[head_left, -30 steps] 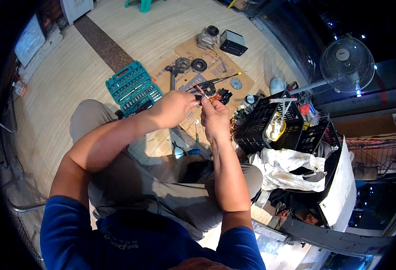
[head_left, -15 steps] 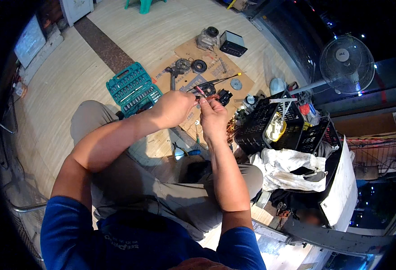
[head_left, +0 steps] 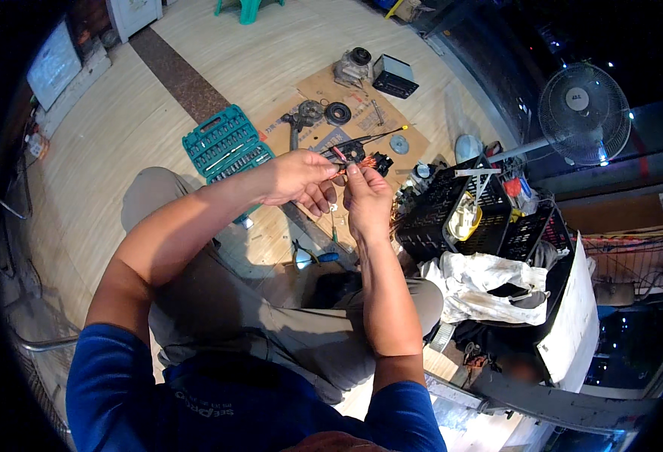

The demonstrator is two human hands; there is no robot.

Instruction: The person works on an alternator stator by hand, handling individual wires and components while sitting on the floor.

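Over the cardboard, my left hand (head_left: 300,181) pinches a thin dark piece at the end of some wires between thumb and forefinger. Its other fingers hang loosely spread. Against it, my right hand (head_left: 367,197) grips the same bundle of orange-red wires (head_left: 367,161) with thumb and fingertips. These wires run to a black connector (head_left: 382,161) just beyond the right hand. What exactly lies between the fingertips is partly hidden. Behind the hands is a red-handled tool (head_left: 339,153), and a long black cable tie or thin rod with a yellow tip (head_left: 404,128) reaches rightward.
A teal socket set (head_left: 226,143) lies open at left. On the cardboard (head_left: 324,83) are a hammer (head_left: 294,129), a black ring (head_left: 337,114) and a metal disc (head_left: 398,144). Pliers (head_left: 301,256) lie near my legs. Black crates (head_left: 429,218) and a fan (head_left: 583,113) stand at right.
My left hand has turned and its lower fingers have loosened from a closed grip, while thumb and forefinger stay at the wires. The whole view has shifted slightly.
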